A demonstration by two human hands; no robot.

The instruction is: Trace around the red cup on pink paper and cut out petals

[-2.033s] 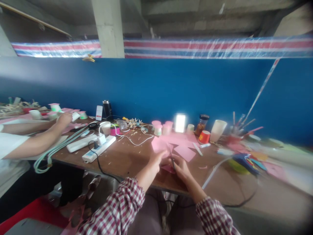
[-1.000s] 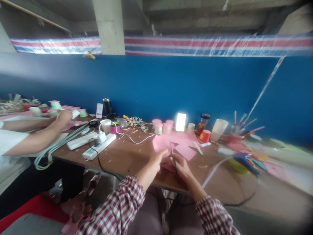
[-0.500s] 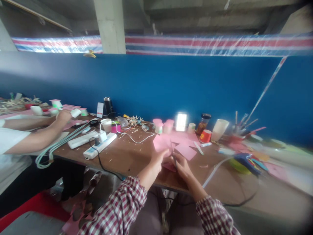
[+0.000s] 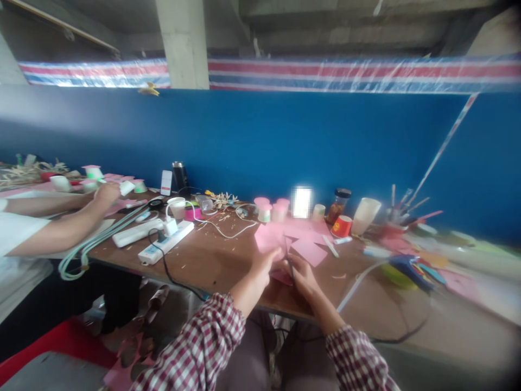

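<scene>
My left hand is closed on a piece of pink paper above the near edge of the table. Close beside it, my right hand grips dark-handled scissors, with their blades pointing away from me at the paper. Where the blades meet the paper is too small to make out clearly. A cut pink paper piece lies just beyond my right hand. Behind the hands stand small white cups topped with pink paper discs.
A co-worker's hand holds a white cup at the left. On the brown table are a white power strip, cables, a red paper cup, a lidded jar and a tape roll. A blue partition stands behind.
Both my hands stay in nearly the same place, with the paper and scissors still held. The scissors' handle has shifted very slightly. The co-worker's hand has moved slightly too.
</scene>
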